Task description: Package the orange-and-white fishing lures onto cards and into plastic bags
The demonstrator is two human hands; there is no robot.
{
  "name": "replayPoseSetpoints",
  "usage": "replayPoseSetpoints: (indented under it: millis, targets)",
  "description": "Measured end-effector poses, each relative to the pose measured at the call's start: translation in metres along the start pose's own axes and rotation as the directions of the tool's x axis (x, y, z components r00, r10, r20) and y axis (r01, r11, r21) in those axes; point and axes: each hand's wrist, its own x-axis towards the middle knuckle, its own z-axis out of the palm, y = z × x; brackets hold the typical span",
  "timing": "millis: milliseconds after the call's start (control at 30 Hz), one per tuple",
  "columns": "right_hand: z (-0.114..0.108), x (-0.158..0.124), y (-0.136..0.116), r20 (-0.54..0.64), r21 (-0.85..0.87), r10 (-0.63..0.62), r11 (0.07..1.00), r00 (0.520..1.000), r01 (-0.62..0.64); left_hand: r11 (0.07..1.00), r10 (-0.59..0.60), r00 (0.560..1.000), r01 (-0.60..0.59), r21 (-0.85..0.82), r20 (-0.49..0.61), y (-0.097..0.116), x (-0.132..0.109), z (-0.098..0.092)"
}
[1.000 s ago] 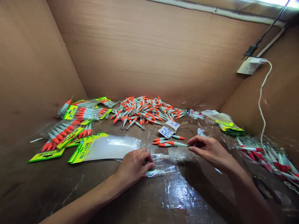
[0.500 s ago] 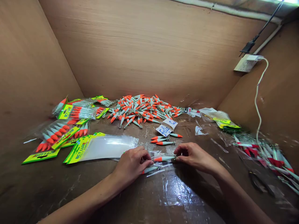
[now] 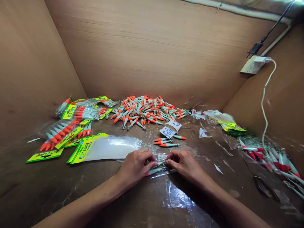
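Note:
My left hand (image 3: 136, 165) presses down on a clear plastic bag (image 3: 159, 169) lying on the brown table, fingers curled on the bag's mouth. My right hand (image 3: 184, 163) pinches an orange-and-pale lure (image 3: 161, 163) partly inside that bag, its fingertips meeting those of the left hand. Another lure shows through the bag below. Three loose lures (image 3: 166, 142) lie just beyond the hands, beside a small handwritten paper tag (image 3: 170, 129).
A big heap of orange-and-pale lures (image 3: 146, 110) sits at the back. Empty bags with green header cards (image 3: 104, 148) and filled packs (image 3: 61, 133) lie left. More bags (image 3: 224, 122) and red-tipped lures (image 3: 268, 155) lie right. A white cable (image 3: 264, 104) hangs from a wall socket.
My right hand picked one lure from the loose group, brought it left to the bag, and has pushed it into the bag's mouth. The left hand stayed on the bag.

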Motion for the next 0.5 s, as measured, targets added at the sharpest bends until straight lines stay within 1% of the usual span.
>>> replayPoseSetpoints:
  millis: [67,133,200,233,267,300,333,400,433,467,500]
  targets:
    - [0.003,-0.001,-0.002,-0.006,0.006,-0.017,1.0,1.0,0.017,1.0,-0.003,1.0,0.003,0.001,0.001,0.001,0.0,0.0]
    - [0.002,-0.002,-0.004,0.027,0.014,-0.053,0.999,0.998,0.053,1.0,-0.011,1.0,0.011,0.004,0.006,0.001,0.0,-0.001]
    - [-0.002,-0.002,-0.002,0.072,0.024,-0.083,0.996,0.994,0.081,1.0,-0.016,1.0,0.016,0.009,0.008,0.001,0.001,-0.001]
    - [-0.006,-0.001,-0.001,0.075,0.026,-0.084,0.996,0.994,0.083,1.0,-0.017,1.0,0.016,0.011,0.01,0.001,0.001,-0.001]
    - [-0.011,0.0,0.002,0.053,0.019,-0.077,0.997,0.996,0.076,1.0,-0.015,1.0,0.015,0.012,0.011,0.001,0.001,-0.001]
    - [-0.017,0.002,0.007,0.002,0.004,-0.063,0.998,0.998,0.063,1.0,-0.011,1.0,0.011,0.012,0.014,0.0,0.001,0.0]
    - [-0.022,0.004,0.012,-0.075,-0.024,-0.048,0.999,0.996,0.046,1.0,-0.005,1.0,0.005,0.01,0.016,0.0,0.001,0.0]
    - [-0.033,0.011,0.025,-0.246,-0.116,-0.036,0.993,0.969,0.007,1.0,0.003,1.0,-0.004,0.009,0.018,-0.001,0.001,0.0]
    - [-0.038,0.016,0.033,-0.31,-0.175,-0.045,0.984,0.95,-0.01,1.0,0.007,1.0,-0.007,0.007,0.018,-0.002,0.0,0.001]
    - [-0.042,0.02,0.042,-0.35,-0.238,-0.06,0.971,0.935,-0.027,1.0,0.01,1.0,-0.01,0.006,0.02,-0.002,0.0,0.001]
    - [-0.044,0.025,0.05,-0.366,-0.301,-0.073,0.953,0.928,-0.044,1.0,0.012,1.0,-0.013,0.004,0.022,-0.003,0.0,0.001]
